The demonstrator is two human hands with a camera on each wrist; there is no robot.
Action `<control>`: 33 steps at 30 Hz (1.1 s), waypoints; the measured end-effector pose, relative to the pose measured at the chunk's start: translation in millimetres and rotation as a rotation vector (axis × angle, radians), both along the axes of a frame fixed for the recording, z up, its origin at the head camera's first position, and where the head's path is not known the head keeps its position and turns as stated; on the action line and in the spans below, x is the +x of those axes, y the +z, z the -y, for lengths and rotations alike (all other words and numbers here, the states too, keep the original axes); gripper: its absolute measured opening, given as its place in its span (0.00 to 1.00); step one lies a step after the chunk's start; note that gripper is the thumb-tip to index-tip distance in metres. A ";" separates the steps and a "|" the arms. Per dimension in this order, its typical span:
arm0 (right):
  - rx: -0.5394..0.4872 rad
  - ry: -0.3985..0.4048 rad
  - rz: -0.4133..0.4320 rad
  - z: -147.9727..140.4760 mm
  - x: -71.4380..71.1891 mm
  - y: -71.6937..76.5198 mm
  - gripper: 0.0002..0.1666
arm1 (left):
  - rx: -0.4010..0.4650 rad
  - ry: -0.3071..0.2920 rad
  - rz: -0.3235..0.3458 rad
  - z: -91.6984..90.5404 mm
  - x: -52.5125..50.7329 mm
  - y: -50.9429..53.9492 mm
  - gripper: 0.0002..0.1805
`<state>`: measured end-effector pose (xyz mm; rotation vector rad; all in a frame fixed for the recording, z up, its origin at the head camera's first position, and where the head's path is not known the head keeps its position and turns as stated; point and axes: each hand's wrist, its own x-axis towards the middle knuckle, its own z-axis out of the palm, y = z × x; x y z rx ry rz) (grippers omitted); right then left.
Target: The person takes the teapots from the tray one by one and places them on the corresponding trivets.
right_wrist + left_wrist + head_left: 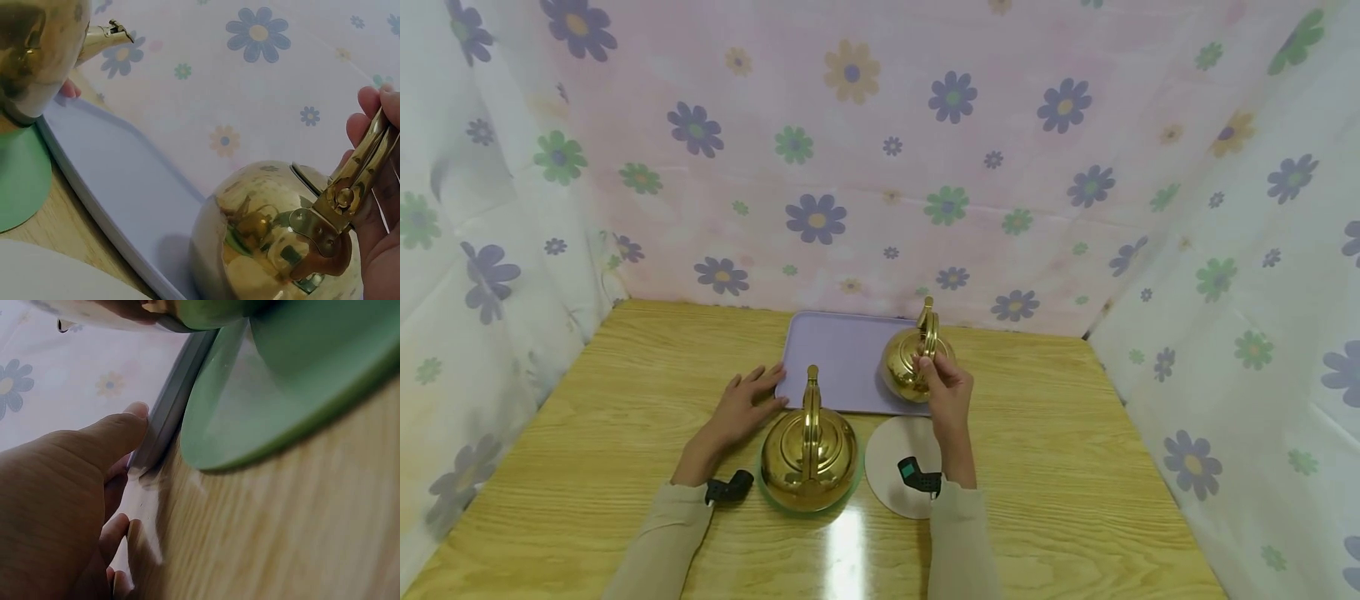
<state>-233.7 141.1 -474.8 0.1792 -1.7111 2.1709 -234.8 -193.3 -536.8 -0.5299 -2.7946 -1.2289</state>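
In the head view my right hand (951, 390) grips the handle of a shiny gold kettle (901, 367). This kettle is upright over the right end of a lilac rectangular tray (831, 358); whether its base touches the tray I cannot tell. My left hand (741, 412) touches the tray's left end near the front corner, fingers spread and fairly straight. In the left wrist view the thumb (128, 428) lies against the tray's rim. Another gold kettle (782, 467) stands in front on a green round mat (219, 431), its handle raised, held by neither hand.
A white round mat (886, 483) lies right of the front kettle, partly beneath my right wrist in the head view. The wooden table (1060, 467) is bordered by flowered cloth (880, 167) at the back and both sides. Each wrist carries a small black camera (730, 487).
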 end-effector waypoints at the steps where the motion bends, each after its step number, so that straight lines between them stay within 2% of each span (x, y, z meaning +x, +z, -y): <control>1: -0.003 0.000 -0.009 0.2 0.3 -0.3 0.17 | 0.000 0.000 -0.002 -0.1 -0.1 0.0 0.32; 15: 0.015 0.004 -0.087 -0.7 -0.4 -2.9 0.16 | 0.001 0.004 -0.005 2.3 -0.9 -4.4 0.32; 33: 0.001 0.046 -0.085 -1.6 4.1 3.3 0.18 | 0.003 -0.005 -0.008 0.8 -1.6 -2.4 0.32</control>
